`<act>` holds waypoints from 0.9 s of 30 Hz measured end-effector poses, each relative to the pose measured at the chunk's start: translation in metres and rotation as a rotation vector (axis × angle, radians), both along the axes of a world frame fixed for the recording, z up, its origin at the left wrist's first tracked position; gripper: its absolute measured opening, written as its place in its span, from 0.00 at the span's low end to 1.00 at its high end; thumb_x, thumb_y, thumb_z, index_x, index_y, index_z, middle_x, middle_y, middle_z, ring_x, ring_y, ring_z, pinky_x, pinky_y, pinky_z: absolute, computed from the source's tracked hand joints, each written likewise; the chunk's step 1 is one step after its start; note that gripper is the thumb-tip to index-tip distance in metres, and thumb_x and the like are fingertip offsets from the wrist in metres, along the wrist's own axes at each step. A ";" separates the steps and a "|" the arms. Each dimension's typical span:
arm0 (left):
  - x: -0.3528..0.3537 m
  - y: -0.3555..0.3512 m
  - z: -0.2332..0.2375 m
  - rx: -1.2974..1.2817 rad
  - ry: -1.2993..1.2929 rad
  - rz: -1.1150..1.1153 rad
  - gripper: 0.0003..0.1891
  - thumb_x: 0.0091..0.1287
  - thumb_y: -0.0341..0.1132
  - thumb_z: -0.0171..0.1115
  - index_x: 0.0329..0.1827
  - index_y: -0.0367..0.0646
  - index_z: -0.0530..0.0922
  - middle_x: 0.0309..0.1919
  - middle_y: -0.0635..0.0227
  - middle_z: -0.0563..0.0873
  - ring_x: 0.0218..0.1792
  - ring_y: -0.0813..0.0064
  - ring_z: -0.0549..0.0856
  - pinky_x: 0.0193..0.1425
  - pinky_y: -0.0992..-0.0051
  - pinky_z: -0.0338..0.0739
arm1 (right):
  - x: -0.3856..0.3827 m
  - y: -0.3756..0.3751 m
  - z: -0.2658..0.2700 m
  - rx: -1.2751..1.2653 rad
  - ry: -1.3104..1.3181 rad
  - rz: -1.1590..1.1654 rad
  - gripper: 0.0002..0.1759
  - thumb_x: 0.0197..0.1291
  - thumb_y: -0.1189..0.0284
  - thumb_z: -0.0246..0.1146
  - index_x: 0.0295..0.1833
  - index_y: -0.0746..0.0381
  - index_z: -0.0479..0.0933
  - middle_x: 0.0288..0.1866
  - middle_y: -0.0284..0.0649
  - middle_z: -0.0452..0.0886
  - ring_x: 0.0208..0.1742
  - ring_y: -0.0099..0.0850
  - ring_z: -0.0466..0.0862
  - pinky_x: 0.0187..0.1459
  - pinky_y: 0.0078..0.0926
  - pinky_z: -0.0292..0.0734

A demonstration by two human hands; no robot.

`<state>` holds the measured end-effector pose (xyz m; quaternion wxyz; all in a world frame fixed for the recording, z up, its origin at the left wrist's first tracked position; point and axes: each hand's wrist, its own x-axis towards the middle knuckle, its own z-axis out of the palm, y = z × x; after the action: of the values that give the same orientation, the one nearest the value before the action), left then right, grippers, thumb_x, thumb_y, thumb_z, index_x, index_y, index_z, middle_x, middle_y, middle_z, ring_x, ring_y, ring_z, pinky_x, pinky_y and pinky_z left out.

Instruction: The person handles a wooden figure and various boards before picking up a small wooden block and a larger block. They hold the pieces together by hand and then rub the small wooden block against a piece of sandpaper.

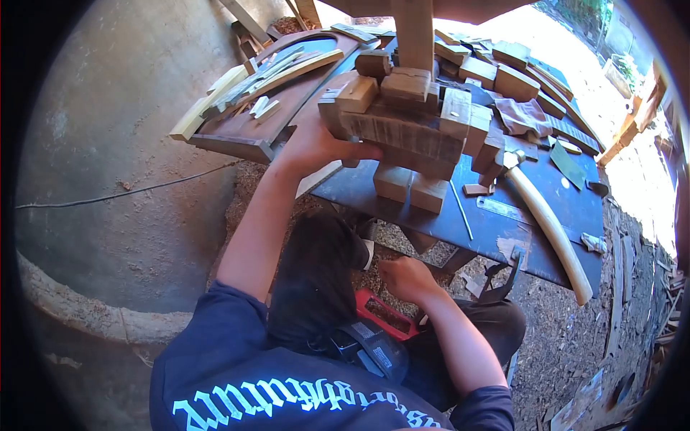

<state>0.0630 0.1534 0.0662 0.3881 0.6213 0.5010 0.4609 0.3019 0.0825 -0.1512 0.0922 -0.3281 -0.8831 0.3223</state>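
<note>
My left hand (pixel 316 149) grips the left end of a stack of wooden blocks (pixel 402 133), its thumb lying along the front face. The stack rests on two smaller blocks (pixel 410 189) on the dark tabletop (pixel 438 219). Above my lap, my right hand (pixel 410 279) is closed with its fingers curled; whether it holds anything is hidden. Just below that hand, a tool with a red frame-like handle (pixel 386 316) and a black body (pixel 374 352) lies in my lap. Right of the stack, a hammer (pixel 550 223) with a long pale handle lies over the table's front edge.
A thin rod (pixel 461 210) and a metal ruler (pixel 503 209) lie near the front edge. A cloth (pixel 523 116) and several wood offcuts (pixel 516 82) cover the back right. Pale wood strips (pixel 287 75) lie on a brown panel (pixel 237 129) at left. Shavings (pixel 553 323) cover the ground.
</note>
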 end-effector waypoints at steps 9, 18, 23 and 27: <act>0.002 -0.004 -0.003 -0.013 0.035 0.027 0.28 0.54 0.24 0.85 0.58 0.36 0.81 0.36 0.67 0.89 0.30 0.78 0.86 0.30 0.74 0.81 | 0.000 -0.001 -0.002 -0.006 -0.012 -0.007 0.06 0.59 0.71 0.59 0.37 0.58 0.81 0.31 0.52 0.86 0.38 0.56 0.87 0.40 0.57 0.79; -0.010 -0.002 -0.010 0.153 0.015 0.074 0.23 0.56 0.24 0.85 0.53 0.37 0.84 0.34 0.69 0.90 0.26 0.81 0.84 0.25 0.77 0.78 | 0.003 0.000 0.004 -0.027 -0.017 -0.007 0.06 0.61 0.71 0.59 0.38 0.58 0.81 0.31 0.53 0.85 0.38 0.57 0.87 0.40 0.58 0.79; -0.019 -0.003 -0.004 0.126 -0.070 0.188 0.21 0.56 0.24 0.84 0.51 0.37 0.86 0.33 0.69 0.90 0.24 0.81 0.83 0.23 0.76 0.75 | 0.003 0.000 0.001 -0.029 -0.011 -0.008 0.06 0.61 0.71 0.59 0.37 0.58 0.81 0.30 0.53 0.85 0.37 0.57 0.87 0.40 0.58 0.79; -0.047 0.009 0.005 0.230 -0.124 0.210 0.19 0.56 0.25 0.84 0.50 0.36 0.87 0.33 0.67 0.90 0.23 0.79 0.83 0.23 0.76 0.73 | 0.003 0.000 -0.002 -0.024 -0.015 -0.003 0.06 0.61 0.71 0.59 0.37 0.58 0.82 0.30 0.53 0.85 0.37 0.57 0.87 0.40 0.58 0.79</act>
<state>0.0164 0.1625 0.0716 0.2944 0.5762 0.4819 0.5908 0.3047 0.0824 -0.1528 0.0822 -0.3330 -0.8794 0.3303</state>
